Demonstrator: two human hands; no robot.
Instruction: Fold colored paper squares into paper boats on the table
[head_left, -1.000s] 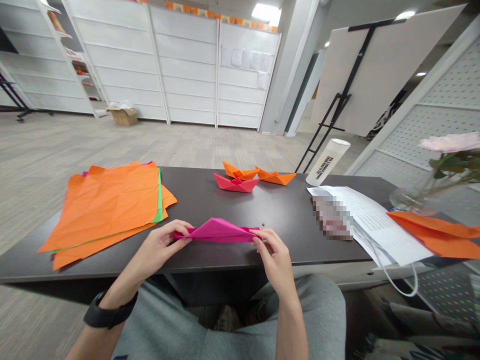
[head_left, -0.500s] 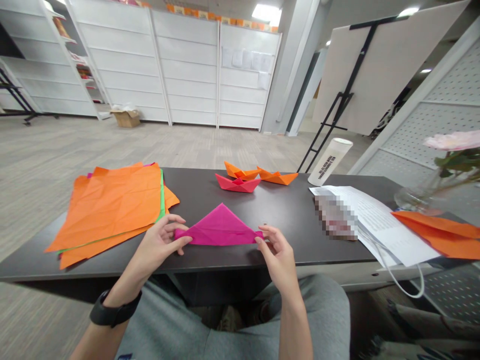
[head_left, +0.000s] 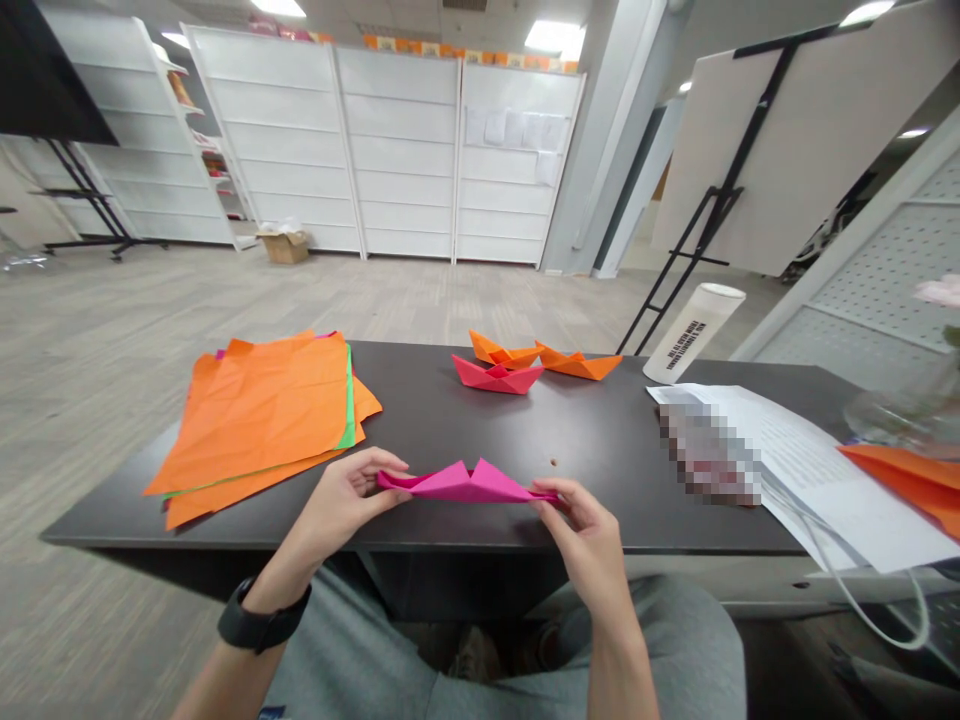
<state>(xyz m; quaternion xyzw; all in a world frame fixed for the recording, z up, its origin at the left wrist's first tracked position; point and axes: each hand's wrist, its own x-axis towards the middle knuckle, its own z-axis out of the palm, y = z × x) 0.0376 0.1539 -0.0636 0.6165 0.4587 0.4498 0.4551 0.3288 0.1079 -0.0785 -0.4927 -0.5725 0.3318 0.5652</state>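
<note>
A folded magenta paper is stretched between my hands over the near part of the dark desk. Two low peaks stand side by side at its middle. My left hand pinches its left end between thumb and fingers. The right end is pinched in my right hand. Beyond it rest a red paper boat and two orange ones, the left orange boat and the right orange boat.
A stack of orange sheets, with green edges showing, lies at the left. To the right are a white cylinder, printed papers with a blurred item on them, a white cable and an orange folded paper by a glass vase.
The magenta paper went from one tall triangle to a low shape with two peaks, its ends drawn outward by both hands. The whole view has shifted, with things now further right.
</note>
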